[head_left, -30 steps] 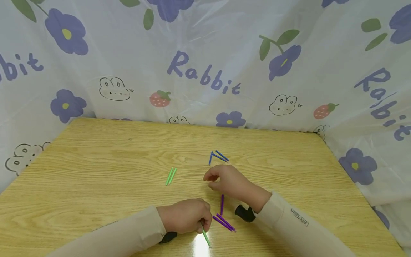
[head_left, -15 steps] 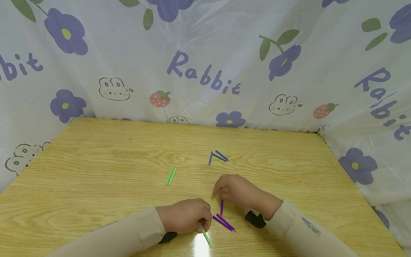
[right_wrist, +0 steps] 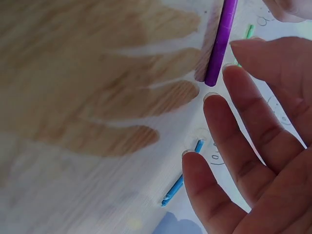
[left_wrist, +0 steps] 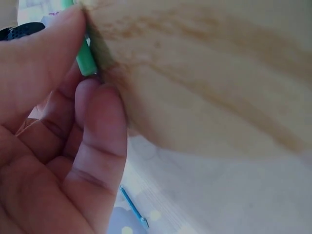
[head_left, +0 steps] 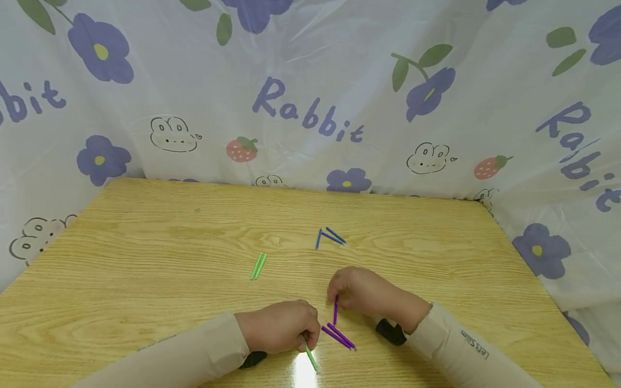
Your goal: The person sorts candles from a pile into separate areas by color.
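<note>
At the near side of the table [head_left: 160, 242], one grip made and one not

Nearest of all, a slim green stick [head_left: 312, 360] slanted out of the left hand [head_left: 281, 326], whose thumb and fingers were clamped on it. Held by so narrow a pinch, it could swivel or slip if the hand turned; whether its low end touched the table could not be told. It looked straight, smooth and bright.

Just to the right lay two purple sticks [head_left: 342, 337], side by side on a slant. At their far ends, just beside them, began a single purple stick [head_left: 335, 312], pointing almost straight away. The right hand [head_left: 366, 291] was about its far end, fingers apart, the thumb just beside it; contact was not clear. A careless fingertip could roll it, or knock it into the pair so close by. It was slim, straight and evenly deep purple, blunt at the end.

Farther off and to the left, two green sticks [head_left: 261, 266] lay nearly parallel. Beyond them rested three blue sticks [head_left: 332, 238], two roughly aligned and one turned across. Behind everything hung a printed cloth [head_left: 213, 97].
</note>
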A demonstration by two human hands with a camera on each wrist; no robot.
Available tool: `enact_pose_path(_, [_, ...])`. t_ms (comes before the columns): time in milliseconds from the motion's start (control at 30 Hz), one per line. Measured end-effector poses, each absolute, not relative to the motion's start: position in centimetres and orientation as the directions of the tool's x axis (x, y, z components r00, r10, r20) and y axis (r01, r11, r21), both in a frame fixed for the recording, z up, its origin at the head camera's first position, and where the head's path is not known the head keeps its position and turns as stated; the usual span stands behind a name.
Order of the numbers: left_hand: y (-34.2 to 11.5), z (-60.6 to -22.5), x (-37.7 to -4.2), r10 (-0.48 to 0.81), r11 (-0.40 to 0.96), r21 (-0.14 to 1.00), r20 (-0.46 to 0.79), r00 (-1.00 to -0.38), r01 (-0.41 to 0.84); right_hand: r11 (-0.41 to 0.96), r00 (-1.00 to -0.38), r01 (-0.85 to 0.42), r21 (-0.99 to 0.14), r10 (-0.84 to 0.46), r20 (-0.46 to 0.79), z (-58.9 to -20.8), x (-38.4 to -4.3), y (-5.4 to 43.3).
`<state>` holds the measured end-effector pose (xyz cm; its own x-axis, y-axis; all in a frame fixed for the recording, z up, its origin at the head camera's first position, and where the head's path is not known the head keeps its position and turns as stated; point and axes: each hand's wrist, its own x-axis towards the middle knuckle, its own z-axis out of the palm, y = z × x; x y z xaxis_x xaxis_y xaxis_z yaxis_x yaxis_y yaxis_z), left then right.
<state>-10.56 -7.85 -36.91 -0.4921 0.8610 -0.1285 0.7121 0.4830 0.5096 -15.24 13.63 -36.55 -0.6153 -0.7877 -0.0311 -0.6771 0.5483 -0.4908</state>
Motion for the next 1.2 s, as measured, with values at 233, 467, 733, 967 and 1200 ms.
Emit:
enact_pose_path(233, [-8.1, -37.0, -10.6, 0.863, 0.477, 0.500, -0.111, -0.492, 0.723, 0.506, -0.553, -0.751, -0.424, -0.833, -0.014, -36.6, -15.4, 13.7])
enact_pose_path(467, [-8.3, -37.0, -10.5, 0.853, 0.492, 0.515, -0.127, -0.505, 0.702, 0.483, -0.515, -0.796, -0.366, -0.857, -0.012, -36.7, -15.6, 13.8])
enact_pose_path(733, [-8.5, -37.2, -10.4, 0.845, 0.502, 0.526, -0.129, -0.520, 0.686, 0.483, -0.507, -0.815, -0.320, -0.862, -0.007, -36.8, -15.6, 13.6])
enact_pose_path(967, [-8.6, -37.0, -10.4, 0.839, 0.504, 0.535, -0.118, -0.531, 0.678, 0.461, -0.482, -0.838, -0.291, -0.876, 0.000, -36.7, -15.7, 13.5])
enact_pose_path(1200, [-8.9, -37.1, -10.4, 0.821, 0.519, 0.534, -0.095, -0.563, 0.667, 0.439, -0.458, -0.863, -0.252, -0.889, 0.018, -36.5, -15.6, 13.3])
